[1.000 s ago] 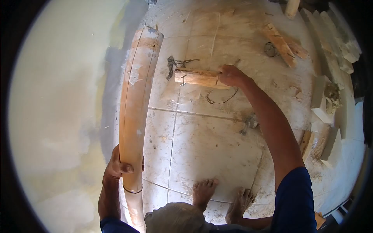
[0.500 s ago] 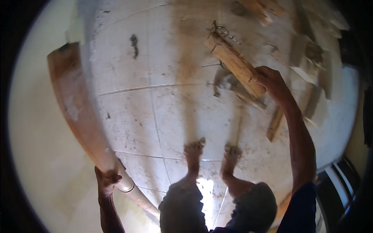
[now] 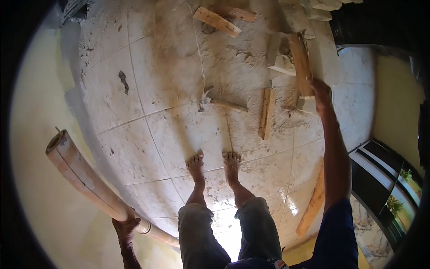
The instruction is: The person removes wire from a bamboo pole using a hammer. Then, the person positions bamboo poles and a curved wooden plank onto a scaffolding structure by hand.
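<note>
At the lower left, my left hand (image 3: 125,228) is closed around a thick bamboo pole (image 3: 89,181). The pole slants up to the left, its hollow end facing the camera. My right hand (image 3: 321,96) grips the near end of a short wooden block (image 3: 301,62) at the upper right. That block is held above a pale broken chunk (image 3: 280,56), which it partly covers. On the tiled floor beyond my feet lies a hammer (image 3: 228,106). Just right of the hammer rests another wooden piece (image 3: 267,114).
More wooden pieces (image 3: 217,21) lie at the far end of the dusty tiled floor (image 3: 165,134). A long plank (image 3: 312,201) is beside my right leg. Walls stand to the left and right, with a dark-framed glass panel (image 3: 380,170) at the right.
My right hand has carried the wooden block to the right, turning it more upright. The bamboo pole's top end has dropped and its opening now shows. The view has shifted, revealing the hammer fully.
</note>
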A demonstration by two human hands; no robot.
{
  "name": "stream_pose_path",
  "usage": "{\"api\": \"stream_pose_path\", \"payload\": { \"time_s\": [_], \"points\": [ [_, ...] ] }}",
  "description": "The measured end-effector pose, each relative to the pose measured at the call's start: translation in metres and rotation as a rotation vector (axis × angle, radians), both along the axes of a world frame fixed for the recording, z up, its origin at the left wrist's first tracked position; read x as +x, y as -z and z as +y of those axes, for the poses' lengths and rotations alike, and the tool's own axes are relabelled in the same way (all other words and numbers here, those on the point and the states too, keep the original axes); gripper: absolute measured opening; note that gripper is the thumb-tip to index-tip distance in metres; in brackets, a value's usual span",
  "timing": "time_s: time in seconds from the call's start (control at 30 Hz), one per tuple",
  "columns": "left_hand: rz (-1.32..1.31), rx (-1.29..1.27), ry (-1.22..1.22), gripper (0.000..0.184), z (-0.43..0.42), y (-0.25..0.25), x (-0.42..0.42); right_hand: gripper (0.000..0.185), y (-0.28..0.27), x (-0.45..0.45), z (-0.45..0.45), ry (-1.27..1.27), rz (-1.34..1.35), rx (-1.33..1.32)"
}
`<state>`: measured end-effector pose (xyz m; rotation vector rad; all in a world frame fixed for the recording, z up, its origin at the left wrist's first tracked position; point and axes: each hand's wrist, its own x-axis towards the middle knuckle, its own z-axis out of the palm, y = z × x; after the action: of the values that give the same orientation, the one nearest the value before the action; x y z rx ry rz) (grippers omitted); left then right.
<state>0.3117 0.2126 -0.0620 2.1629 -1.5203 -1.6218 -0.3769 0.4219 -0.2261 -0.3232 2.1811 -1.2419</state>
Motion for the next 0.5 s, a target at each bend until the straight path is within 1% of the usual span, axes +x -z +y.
{"api": "stream_pose_path", "payload": {
  "time_s": [0.03, 0.1, 0.13, 0.2, 0.23, 0.3, 0.33, 0.37, 0.4, 0.43, 0.47, 0.5],
  "points": [
    [0.003, 0.005, -0.016, 0.062, 0.000, -0.004, 0.007, 0.034, 0.002, -0.020, -0.005, 0.001, 0.021, 0.026],
    [0.012, 0.008, -0.025, 0.062, 0.001, -0.019, 0.015, 0.041, -0.015, -0.049, -0.028, -0.014, 0.093, 0.140],
    [0.007, -0.012, -0.005, 0.061, 0.000, -0.026, 0.017, 0.041, -0.022, -0.058, -0.037, -0.006, 0.099, 0.137],
    [0.010, -0.039, 0.017, 0.060, -0.003, -0.043, 0.013, 0.048, -0.040, -0.073, -0.055, 0.230, 0.347, 0.169],
    [0.001, -0.049, 0.000, 0.058, -0.003, -0.051, 0.011, 0.048, -0.049, -0.078, -0.055, 0.238, 0.356, 0.164],
    [0.003, -0.066, -0.013, 0.057, -0.004, -0.063, 0.015, 0.052, -0.056, -0.085, -0.047, 0.150, 0.626, 0.194],
    [-0.005, -0.077, -0.014, 0.060, -0.003, -0.065, 0.026, 0.050, -0.055, -0.087, -0.034, -0.025, 0.775, 0.300],
    [-0.014, -0.085, -0.017, 0.063, -0.002, -0.069, 0.033, 0.048, -0.071, -0.059, -0.034, 0.019, 0.684, 0.272],
    [-0.009, -0.091, -0.018, 0.063, -0.001, -0.074, 0.035, 0.044, -0.055, -0.059, -0.007, -0.065, 0.743, 0.284],
    [0.009, -0.073, -0.011, 0.063, -0.001, -0.081, 0.036, 0.042, -0.073, -0.031, 0.005, -0.125, 0.661, 0.297],
    [0.027, -0.054, -0.005, 0.063, 0.000, -0.088, 0.038, 0.037, -0.078, -0.004, 0.025, -0.134, 0.684, 0.425],
    [0.030, -0.060, -0.008, 0.063, 0.003, -0.095, 0.036, 0.038, -0.071, 0.016, 0.055, -0.187, 0.652, 0.529]
  ]
}}
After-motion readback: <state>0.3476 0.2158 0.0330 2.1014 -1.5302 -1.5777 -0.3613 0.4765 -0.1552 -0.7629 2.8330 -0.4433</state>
